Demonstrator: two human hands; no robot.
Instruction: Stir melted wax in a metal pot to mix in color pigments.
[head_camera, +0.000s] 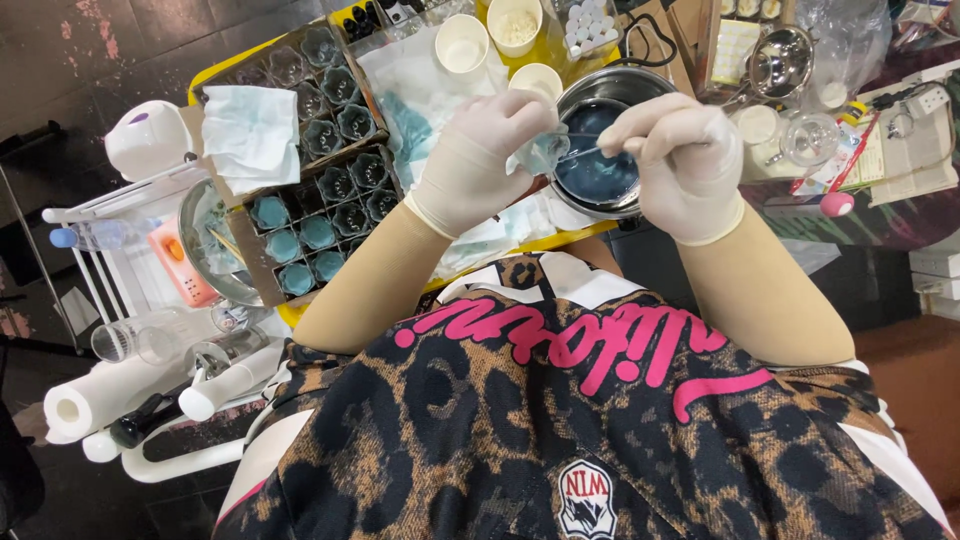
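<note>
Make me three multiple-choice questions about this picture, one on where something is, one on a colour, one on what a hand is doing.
1. Where is the metal pot with dark liquid?
A. right behind the two hands
B. on the floor
C. on the white rack

2. What colour fills the cups in the near corner of the cardboard tray?
A. red
B. teal
C. yellow

3. What is the left hand doing?
A. resting flat on the table
B. holding a small clear cup
C. gripping a paper roll

Answers: 1 A, the pot sits just beyond the gloved fingers. 2 B, several cups show teal fill. 3 B, the left hand holds the cup while the right hand pinches a thin stick toward it.
</note>
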